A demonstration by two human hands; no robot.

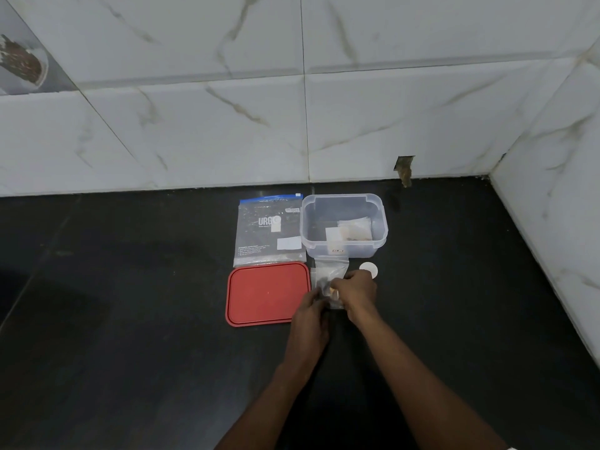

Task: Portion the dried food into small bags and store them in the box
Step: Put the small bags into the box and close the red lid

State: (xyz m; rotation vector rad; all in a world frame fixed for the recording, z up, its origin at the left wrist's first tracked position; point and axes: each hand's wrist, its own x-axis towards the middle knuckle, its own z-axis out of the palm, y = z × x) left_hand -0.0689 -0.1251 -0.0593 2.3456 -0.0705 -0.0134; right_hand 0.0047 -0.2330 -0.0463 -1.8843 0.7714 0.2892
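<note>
One small bag point(328, 275) of clear, thin plastic is held just in front of the box point(385, 229), between the lid point(266, 293) and the disc point(368, 268). Its upper part is seen flat and crinkled, with dark and orange-brown pieces gathered low down by the fingers. Whether it touches the table point(130, 319) cannot be told.

Its lower part is pinched from both sides: the left hand point(310, 311) is curled against the near left edge and the right hand point(357, 290) is closed over the right edge.

The box is shown as a rectangular tub of translucent plastic with rounded corners and a thickened rim, standing open. A few filled bags point(354, 230) of the same clear film are lying inside, at its near right.

The large bag point(268, 233), a flat clear pouch with a blue zip strip and white print, is laid just left of the box. The lid, a red rounded rectangle with a raised border, is placed flat in front of that pouch. The disc is small, round and white.

All items are carried on a dark, smooth, faintly glossy table, backed by a wall point(227, 125) of white veined marble-look tiles.
</note>
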